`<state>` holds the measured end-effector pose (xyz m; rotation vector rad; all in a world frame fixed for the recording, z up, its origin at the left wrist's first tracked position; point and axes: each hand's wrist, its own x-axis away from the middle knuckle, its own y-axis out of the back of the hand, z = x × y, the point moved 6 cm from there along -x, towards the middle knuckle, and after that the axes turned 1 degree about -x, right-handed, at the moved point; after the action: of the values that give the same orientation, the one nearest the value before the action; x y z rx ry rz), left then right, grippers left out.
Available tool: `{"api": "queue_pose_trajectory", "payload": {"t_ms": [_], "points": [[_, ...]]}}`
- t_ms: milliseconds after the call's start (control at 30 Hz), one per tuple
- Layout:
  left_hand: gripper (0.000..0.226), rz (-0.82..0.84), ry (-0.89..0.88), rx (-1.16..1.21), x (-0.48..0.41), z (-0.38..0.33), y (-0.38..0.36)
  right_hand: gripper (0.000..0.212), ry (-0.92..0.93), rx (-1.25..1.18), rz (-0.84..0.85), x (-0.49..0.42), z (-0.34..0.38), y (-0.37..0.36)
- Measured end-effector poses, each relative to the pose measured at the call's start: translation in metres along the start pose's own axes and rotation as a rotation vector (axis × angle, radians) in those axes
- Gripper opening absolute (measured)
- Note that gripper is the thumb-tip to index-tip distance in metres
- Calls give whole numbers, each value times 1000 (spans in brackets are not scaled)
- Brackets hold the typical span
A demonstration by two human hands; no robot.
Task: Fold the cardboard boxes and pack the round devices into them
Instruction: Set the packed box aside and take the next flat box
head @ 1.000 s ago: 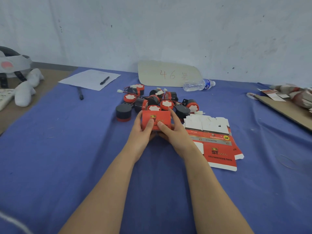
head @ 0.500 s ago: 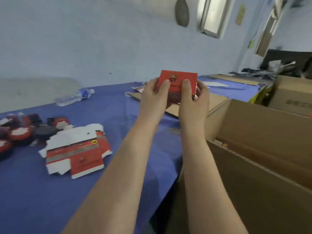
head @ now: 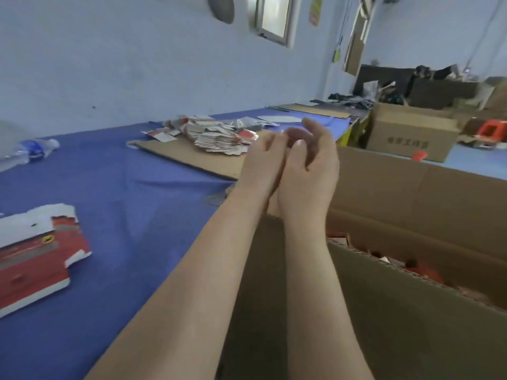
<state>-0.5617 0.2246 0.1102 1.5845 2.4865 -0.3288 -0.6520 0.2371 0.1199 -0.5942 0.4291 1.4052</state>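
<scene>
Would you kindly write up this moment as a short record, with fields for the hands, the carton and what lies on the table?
Hands: left hand and right hand raised side by side, fingers loosely curled, holding nothing
Carton: large carton open, to the right of the table; red items partly visible inside
Table, near left: flat box blanks on the blue cloth
Table, far: stack of blanks on a cardboard sheet
Far left: water bottle lying on its side

One head-worn camera looks forward and down, tilted, close over the blue table and brown carton.
</scene>
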Motion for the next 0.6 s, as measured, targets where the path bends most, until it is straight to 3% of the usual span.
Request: {"api": "queue_pose_trajectory", "payload": {"t_ms": [100,167,300,367,433,600], "points": [[24,-378,-42,-57,10,3,99,26,-90,-158,225,40,-15,-78],[20,-628,-12,-218,28,15,177,23,-242,-184,443,78,-32,-136],[39,-1023,208,-516,92,50,315,32,-316,154,965,167,-58,-229],[49,-1105,359,-600,123,68,354,30,-257,289,1083,201,-63,-252],[51,-1082,464,-594,138,86,373,27,-205,370,1125,222,-66,-269],[45,-1033,504,-580,141,92,387,24,-162,495,1059,236,-71,-285]]}}
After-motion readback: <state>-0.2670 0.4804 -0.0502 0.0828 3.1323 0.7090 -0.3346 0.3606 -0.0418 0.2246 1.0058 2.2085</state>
